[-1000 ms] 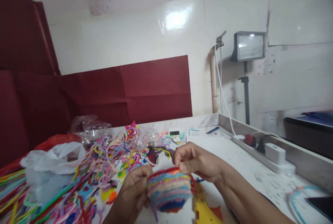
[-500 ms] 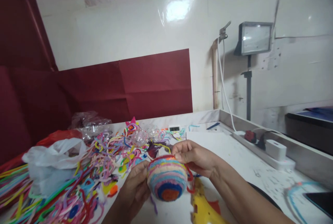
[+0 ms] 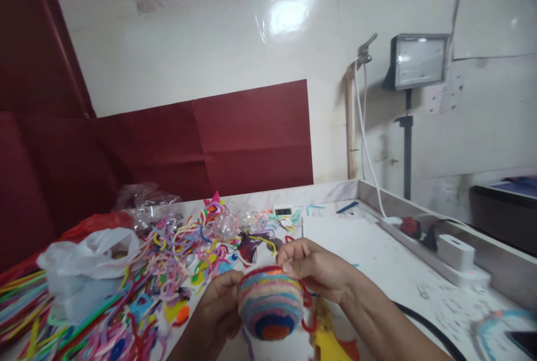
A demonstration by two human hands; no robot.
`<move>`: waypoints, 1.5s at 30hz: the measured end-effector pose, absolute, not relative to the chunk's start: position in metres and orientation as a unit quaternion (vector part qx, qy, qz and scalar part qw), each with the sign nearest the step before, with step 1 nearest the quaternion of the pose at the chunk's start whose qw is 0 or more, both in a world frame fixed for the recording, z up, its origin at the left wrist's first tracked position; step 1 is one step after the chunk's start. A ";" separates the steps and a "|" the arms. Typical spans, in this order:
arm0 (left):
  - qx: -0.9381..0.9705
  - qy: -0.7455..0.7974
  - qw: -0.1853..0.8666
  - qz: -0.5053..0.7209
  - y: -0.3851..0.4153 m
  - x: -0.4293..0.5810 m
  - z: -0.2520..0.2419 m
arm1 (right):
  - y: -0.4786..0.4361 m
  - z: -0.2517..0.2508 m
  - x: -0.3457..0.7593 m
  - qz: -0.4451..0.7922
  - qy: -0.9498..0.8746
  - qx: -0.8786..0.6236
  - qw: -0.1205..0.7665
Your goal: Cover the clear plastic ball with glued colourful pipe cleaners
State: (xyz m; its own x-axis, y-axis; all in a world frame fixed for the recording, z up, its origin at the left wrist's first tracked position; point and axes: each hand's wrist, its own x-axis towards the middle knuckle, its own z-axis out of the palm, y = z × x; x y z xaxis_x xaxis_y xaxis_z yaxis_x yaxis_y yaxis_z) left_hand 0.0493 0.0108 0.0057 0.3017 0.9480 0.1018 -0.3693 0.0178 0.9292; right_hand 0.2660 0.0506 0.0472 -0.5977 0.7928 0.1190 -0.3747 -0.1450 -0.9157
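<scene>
A ball wound with striped pipe cleaners [image 3: 271,300] is held up at the lower middle, its orange and blue rings facing down toward me. My left hand [image 3: 218,305] is closed on the ball's left side, thumb and fingers against the rim. At the ball's top right edge, my right hand [image 3: 314,267] pinches a red pipe cleaner [image 3: 309,324] against the winding; its loose length curls down at the ball's right. Below my right forearm lies a yellow tool [image 3: 329,338] that looks like a glue gun, partly hidden.
Loose pipe cleaners [image 3: 168,263] and a white plastic bag [image 3: 90,260] spread over the table's left. A finished-looking pink-eared piece [image 3: 213,207] sits behind them. At right are a power strip [image 3: 472,278], a black cable [image 3: 432,327] and a lamp on a stand [image 3: 420,61].
Both hands and the ball sit slightly lower in view. The ball has tipped a little, showing less of its orange end. Both hands keep their hold.
</scene>
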 end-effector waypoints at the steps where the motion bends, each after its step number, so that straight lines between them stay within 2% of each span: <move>1: 0.478 0.300 0.651 0.509 0.012 0.048 0.005 | 0.051 0.046 0.267 0.730 -0.518 -0.203 0.396; 15: 0.471 0.314 0.648 0.509 0.020 0.042 0.006 | 0.055 0.045 0.277 0.709 -0.559 -0.220 0.371; 34: 0.518 0.332 0.613 0.496 0.019 0.038 0.011 | 0.059 0.046 0.281 0.667 -0.599 -0.223 0.383; 45: 0.613 0.378 0.514 0.466 0.016 0.046 0.014 | 0.043 0.053 0.263 0.590 -0.659 -0.310 0.348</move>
